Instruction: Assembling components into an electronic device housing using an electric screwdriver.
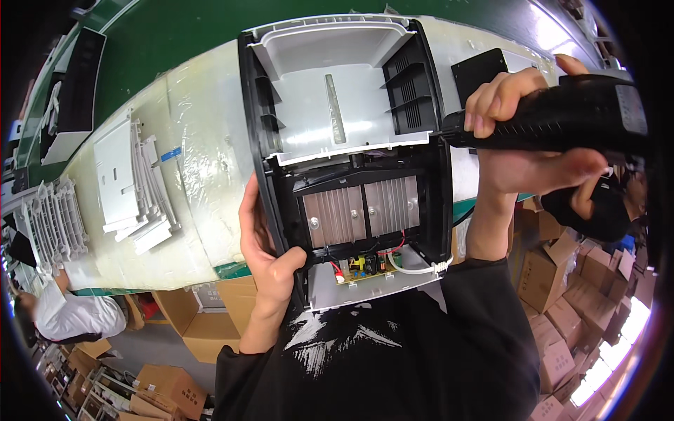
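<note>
Black-and-white housing [439, 196], left side gripped by left hand [272, 263]; black power tool [562, 116], gripped by right hand [511, 167], tip at housing's right side

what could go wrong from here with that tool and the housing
The tip of the power tool, held in the right hand, is at or near the right wall of the housing; a slip might scratch it. The housing's near end seems to overhang the work surface, steadied by the left hand, so a hard push could shift it. The circuit board is uncovered, so something dropped might land on it.
</note>
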`<act>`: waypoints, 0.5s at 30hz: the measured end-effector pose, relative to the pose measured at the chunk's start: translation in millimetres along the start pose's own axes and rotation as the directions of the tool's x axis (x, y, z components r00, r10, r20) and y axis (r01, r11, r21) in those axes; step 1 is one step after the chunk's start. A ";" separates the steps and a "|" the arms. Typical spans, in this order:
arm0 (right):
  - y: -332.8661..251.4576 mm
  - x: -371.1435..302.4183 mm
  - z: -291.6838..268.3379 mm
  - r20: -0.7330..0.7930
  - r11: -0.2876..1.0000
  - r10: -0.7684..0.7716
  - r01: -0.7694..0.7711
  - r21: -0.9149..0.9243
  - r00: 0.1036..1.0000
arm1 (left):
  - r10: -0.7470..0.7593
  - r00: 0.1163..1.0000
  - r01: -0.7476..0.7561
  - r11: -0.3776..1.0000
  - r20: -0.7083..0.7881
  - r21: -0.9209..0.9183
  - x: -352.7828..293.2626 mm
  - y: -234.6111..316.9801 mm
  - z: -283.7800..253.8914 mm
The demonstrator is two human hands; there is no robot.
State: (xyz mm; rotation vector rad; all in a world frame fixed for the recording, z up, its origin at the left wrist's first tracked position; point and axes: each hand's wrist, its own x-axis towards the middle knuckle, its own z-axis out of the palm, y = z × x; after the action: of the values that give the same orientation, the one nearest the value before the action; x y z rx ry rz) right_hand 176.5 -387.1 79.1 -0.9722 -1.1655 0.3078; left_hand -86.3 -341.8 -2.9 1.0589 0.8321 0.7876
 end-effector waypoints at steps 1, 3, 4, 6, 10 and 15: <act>-0.1 1.9 -2.6 0.058 0.999 -0.005 0.002 0.043 0.998 | -0.001 1.000 0.001 1.000 0.004 -0.008 0.0 -1.0 -0.5; -12.4 6.0 -6.8 0.084 0.997 -0.028 0.021 0.072 0.996 | 0.019 0.999 -0.018 0.999 0.034 -0.030 1.2 -3.2 0.5; -25.0 9.5 -8.4 0.081 0.977 -0.084 0.066 0.201 0.993 | 0.029 0.998 -0.026 0.999 0.059 -0.045 2.5 -3.5 1.5; -63.7 14.9 -26.8 0.113 0.999 0.049 -0.050 0.006 0.992 | 0.034 0.998 -0.032 0.999 0.053 -0.036 -0.6 -3.6 -0.2; -123.8 37.0 -30.3 0.073 0.958 -0.283 0.279 0.063 0.956 | 0.037 0.998 -0.035 0.998 0.042 -0.049 -1.2 -5.9 -4.4; -138.6 21.6 -25.6 -0.549 0.703 -0.612 0.074 -0.708 0.569 | 0.039 0.999 -0.038 0.999 0.035 -0.027 0.3 -5.3 -1.3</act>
State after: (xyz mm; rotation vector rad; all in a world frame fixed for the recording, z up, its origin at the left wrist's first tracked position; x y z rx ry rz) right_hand 171.2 -465.0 198.4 -1.2099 -0.6110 -0.8643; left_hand -86.5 -342.6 -8.3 1.0654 0.7712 0.8083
